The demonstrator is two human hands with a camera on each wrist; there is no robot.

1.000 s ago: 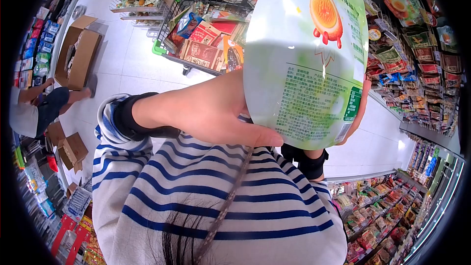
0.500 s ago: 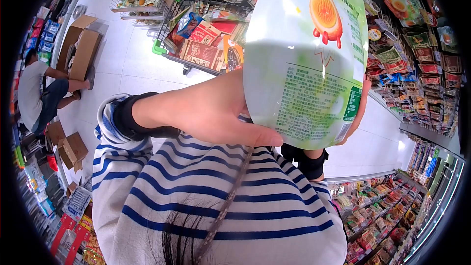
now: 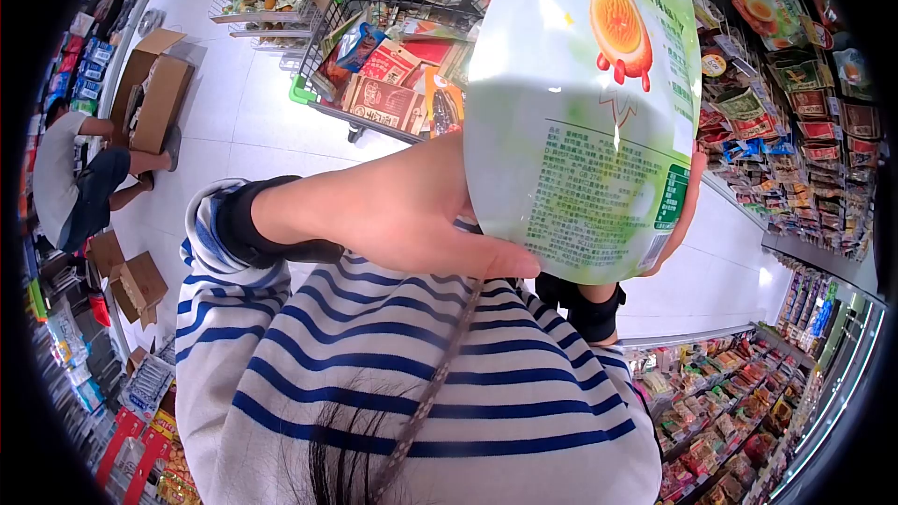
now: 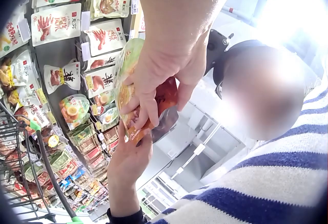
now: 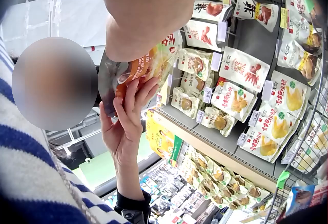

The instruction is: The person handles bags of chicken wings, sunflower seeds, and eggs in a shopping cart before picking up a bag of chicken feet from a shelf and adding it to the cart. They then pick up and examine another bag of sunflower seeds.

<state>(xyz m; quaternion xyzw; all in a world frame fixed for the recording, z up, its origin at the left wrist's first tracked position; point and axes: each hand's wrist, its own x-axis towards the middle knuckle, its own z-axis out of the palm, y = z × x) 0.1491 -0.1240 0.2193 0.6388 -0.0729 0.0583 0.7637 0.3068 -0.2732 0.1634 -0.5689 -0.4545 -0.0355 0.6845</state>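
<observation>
Both hands hold up an oval food pouch (image 3: 585, 168), printed-text side toward the head camera, with an egg-like picture near its upper end. My left hand (image 3: 421, 224) grips the left edge, thumb along the lower rim on the printed side; the left wrist view shows its fingers (image 4: 146, 106) spread over the other, orange-and-green side. On the opposite edge, the right hand (image 3: 685, 215) is mostly hidden behind the pouch. In the right wrist view the left hand's fingers (image 5: 130, 98) lie on the colourful side.
A wire shopping cart (image 3: 360, 117) with green corners, loaded with packets, stands just beyond the pouch. Shelves of hanging snack packets (image 3: 814, 131) line the right side. Near an open carton (image 3: 154, 117) at left, a person (image 3: 70, 178) sits low on the floor.
My hands and the pouch stay in place. The person at left has shifted, head and back coming into view, arms now reaching toward the carton.
</observation>
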